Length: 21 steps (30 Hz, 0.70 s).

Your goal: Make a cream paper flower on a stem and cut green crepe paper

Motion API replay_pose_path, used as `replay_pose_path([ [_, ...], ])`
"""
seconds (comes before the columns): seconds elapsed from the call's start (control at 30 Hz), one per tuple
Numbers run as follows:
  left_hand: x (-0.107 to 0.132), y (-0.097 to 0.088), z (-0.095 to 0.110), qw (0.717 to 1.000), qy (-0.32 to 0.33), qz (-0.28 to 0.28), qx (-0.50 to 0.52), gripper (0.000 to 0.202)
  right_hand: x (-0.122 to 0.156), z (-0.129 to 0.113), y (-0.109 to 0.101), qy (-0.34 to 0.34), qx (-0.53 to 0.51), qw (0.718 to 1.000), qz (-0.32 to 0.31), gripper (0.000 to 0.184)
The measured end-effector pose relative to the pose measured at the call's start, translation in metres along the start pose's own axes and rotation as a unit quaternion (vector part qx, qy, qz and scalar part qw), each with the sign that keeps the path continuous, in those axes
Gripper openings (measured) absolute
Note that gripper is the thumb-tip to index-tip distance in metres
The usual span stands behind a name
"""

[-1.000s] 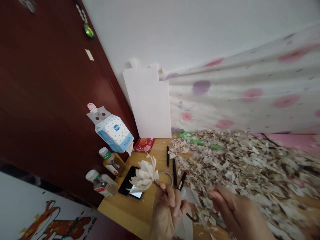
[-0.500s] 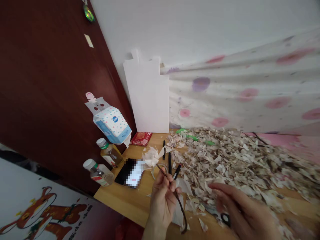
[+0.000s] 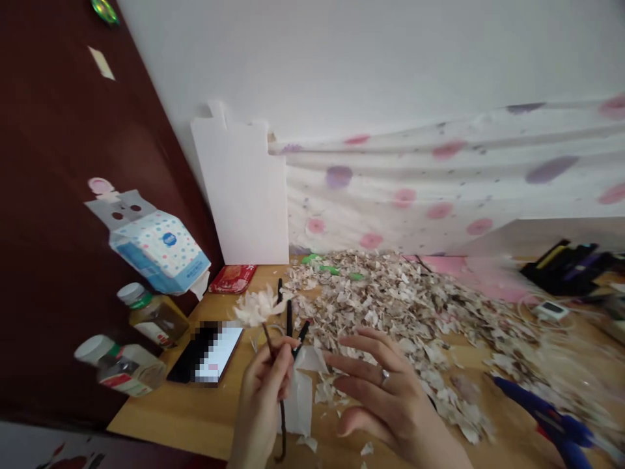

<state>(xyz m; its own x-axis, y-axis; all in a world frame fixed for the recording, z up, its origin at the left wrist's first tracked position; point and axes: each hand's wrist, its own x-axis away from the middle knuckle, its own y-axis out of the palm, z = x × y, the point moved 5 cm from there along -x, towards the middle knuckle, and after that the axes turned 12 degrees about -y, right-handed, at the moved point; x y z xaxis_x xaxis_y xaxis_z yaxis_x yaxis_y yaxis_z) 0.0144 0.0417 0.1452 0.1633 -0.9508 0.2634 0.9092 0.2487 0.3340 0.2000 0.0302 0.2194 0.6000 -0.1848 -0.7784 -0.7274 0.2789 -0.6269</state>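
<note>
A pale handmade flower (image 3: pixel 258 306) on a thin brown stem stands upright in my left hand (image 3: pixel 268 384). The fingers pinch the stem just below the bloom, and its lower end curves down past my wrist. My right hand (image 3: pixel 385 391), with a ring on one finger, is spread open to the right of the stem, apart from it. Behind my right hand spreads a wide heap of dry, pale petal-like flakes (image 3: pixel 371 293). White paper (image 3: pixel 297 397) lies on the table between my hands. Several dark pens (image 3: pixel 290 318) lie just beyond my left hand.
A phone (image 3: pixel 208 355) and two capped bottles (image 3: pixel 129 368) stand at the left, below a hanging tissue pack (image 3: pixel 161 244). A blue glue gun (image 3: pixel 547 410) lies at the right. A white board (image 3: pixel 249 202) leans against the wall. A black holder (image 3: pixel 566 267) is at the far right.
The view has swung right, bringing the glue gun and black holder into sight. The flower's stem has become more upright in my left hand. My right hand's fingers have spread.
</note>
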Motion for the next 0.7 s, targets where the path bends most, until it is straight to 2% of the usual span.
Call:
replay_pose_path([
  [0.17, 0.007, 0.027, 0.005, 0.985, 0.036, -0.047, -0.16, 0.033, 0.0, -0.004, 0.011, 0.005, -0.015, 1.0, -0.005, 0.045],
  [0.27, 0.005, 0.034, 0.004, 0.965, 0.067, -0.062, -0.244, 0.029, 0.002, -0.004, 0.015, 0.02, -0.027, 0.999, -0.011, 0.046],
  [0.37, 0.0, 0.032, -0.001, 0.954, 0.092, -0.037, -0.282, 0.027, 0.007, -0.002, 0.015, 0.041, -0.042, 0.998, -0.01, 0.044],
  [0.43, -0.003, 0.028, -0.003, 0.952, 0.112, -0.002, -0.286, 0.026, 0.013, 0.0, 0.011, 0.059, -0.049, 0.997, 0.01, 0.033],
  [0.53, -0.005, 0.021, -0.005, 0.942, 0.152, 0.062, -0.293, 0.021, 0.027, 0.009, 0.006, 0.133, -0.05, 0.988, 0.053, 0.012],
  [0.6, -0.007, 0.017, -0.009, 0.936, 0.175, 0.099, -0.29, 0.014, 0.038, 0.018, 0.01, 0.22, -0.078, 0.97, 0.061, 0.017],
  [0.7, -0.011, 0.009, -0.023, 0.956, 0.179, 0.108, -0.206, 0.014, 0.047, 0.023, 0.026, 0.321, -0.2, 0.923, 0.071, 0.026],
])
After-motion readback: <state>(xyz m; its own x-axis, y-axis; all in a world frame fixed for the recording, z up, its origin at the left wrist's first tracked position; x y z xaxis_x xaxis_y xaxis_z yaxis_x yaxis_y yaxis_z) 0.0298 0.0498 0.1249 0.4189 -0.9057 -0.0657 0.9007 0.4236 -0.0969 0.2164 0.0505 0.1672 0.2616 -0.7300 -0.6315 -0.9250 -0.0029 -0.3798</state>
